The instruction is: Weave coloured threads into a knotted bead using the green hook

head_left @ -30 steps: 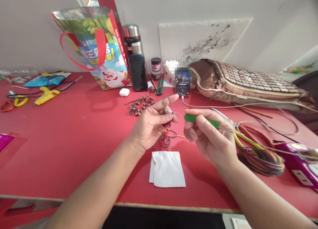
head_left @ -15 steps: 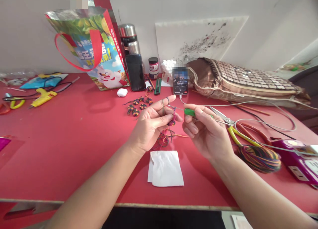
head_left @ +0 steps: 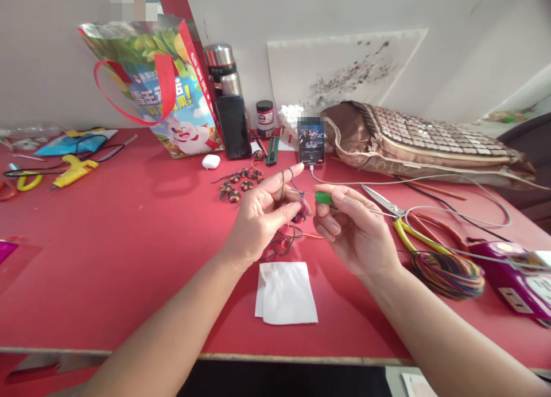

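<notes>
Between thumb and fingers, my left hand (head_left: 262, 216) pinches a small multicoloured crochet piece (head_left: 300, 212). Dark yarn is wound round its raised index finger. My right hand (head_left: 359, 225) grips a crochet hook (head_left: 323, 198) by its green handle; the thin metal shaft points left and meets the yarn by the crochet piece. The hook's very tip is too small to make out. Loose yarn strands (head_left: 282, 243) hang and lie on the red table below the left hand. Several finished crochet pieces (head_left: 235, 187) lie behind it.
A folded white tissue (head_left: 287, 294) lies near the table's front edge. On the right are scissors (head_left: 387, 202), a yarn skein (head_left: 450, 275) and a purple device (head_left: 512, 282). A lit phone (head_left: 311, 141) stands behind my hands; a yellow glue gun (head_left: 74, 170) is far left.
My right hand and the hook have moved slightly left and down, closer to the crochet piece. My left hand holds nearly the same pose.
</notes>
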`<action>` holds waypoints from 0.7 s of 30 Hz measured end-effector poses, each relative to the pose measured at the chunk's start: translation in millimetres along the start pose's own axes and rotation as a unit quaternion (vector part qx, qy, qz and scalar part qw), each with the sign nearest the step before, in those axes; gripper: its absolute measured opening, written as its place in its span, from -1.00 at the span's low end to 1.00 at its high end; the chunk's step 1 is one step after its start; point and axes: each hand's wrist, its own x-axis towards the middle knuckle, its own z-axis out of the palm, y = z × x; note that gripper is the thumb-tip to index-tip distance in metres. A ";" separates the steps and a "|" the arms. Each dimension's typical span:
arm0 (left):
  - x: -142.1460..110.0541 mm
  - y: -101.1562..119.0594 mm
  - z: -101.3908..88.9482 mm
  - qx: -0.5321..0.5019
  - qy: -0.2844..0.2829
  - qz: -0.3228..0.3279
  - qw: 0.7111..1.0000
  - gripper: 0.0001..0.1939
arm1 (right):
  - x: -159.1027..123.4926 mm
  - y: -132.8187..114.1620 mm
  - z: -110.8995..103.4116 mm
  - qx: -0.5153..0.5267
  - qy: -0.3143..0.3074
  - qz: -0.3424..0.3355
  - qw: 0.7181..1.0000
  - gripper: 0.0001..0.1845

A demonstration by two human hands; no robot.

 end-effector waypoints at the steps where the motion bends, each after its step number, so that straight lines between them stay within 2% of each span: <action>1: -0.3 0.5 0.7 0.009 0.003 0.007 1.000 -0.53 | 0.1 0.2 -0.6 0.002 -0.003 -0.001 1.000 -0.86; 5: -1.1 1.4 2.2 0.052 0.002 0.028 0.998 -0.51 | 0.0 0.5 -1.0 0.015 -0.012 -0.003 1.000 -0.88; 10: -1.4 -1.5 -0.6 0.083 -0.006 0.041 0.996 -0.41 | -0.9 -1.5 2.9 0.033 0.011 0.012 0.999 -0.88; 15: 0.8 -4.6 -2.7 0.017 -0.006 0.016 1.000 -0.43 | -1.0 -1.9 4.1 0.025 0.016 0.014 0.999 -0.88; 21: 2.9 1.9 0.7 -0.034 0.004 -0.039 0.999 -0.43 | -0.6 -0.4 3.0 0.025 0.011 0.016 1.000 -0.87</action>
